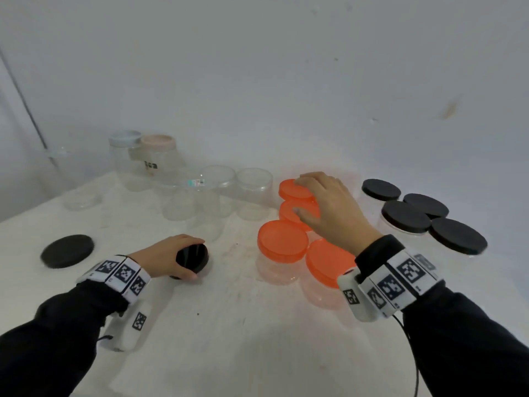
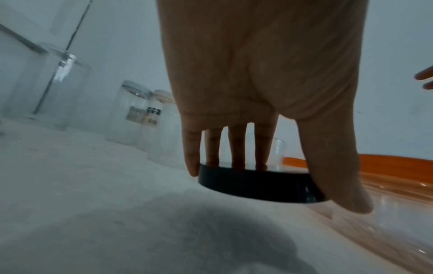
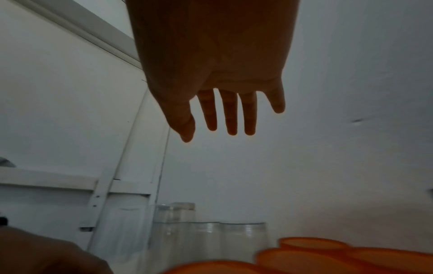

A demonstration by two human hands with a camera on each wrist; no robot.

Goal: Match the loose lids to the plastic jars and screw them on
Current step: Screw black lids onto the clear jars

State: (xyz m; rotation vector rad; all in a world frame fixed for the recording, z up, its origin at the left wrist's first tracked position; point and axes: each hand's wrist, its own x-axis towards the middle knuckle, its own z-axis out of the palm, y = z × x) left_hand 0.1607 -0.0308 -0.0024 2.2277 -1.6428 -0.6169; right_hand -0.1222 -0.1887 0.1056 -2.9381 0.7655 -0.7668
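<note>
- Left hand [image 1: 169, 255] grips a small black lid [image 1: 191, 258], lower centre-left.
- Open clear jars [image 1: 229, 190] stand beyond it, upper centre.
- Right hand [image 1: 329, 207] hovers open-fingered over the orange-lidded jars [image 1: 282, 242].

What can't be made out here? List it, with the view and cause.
- Head view: whether the right hand touches the orange lids; it covers them.
- Left wrist view: the black lid underside; faces away.
- Head view: jar label text; blurred.
</note>
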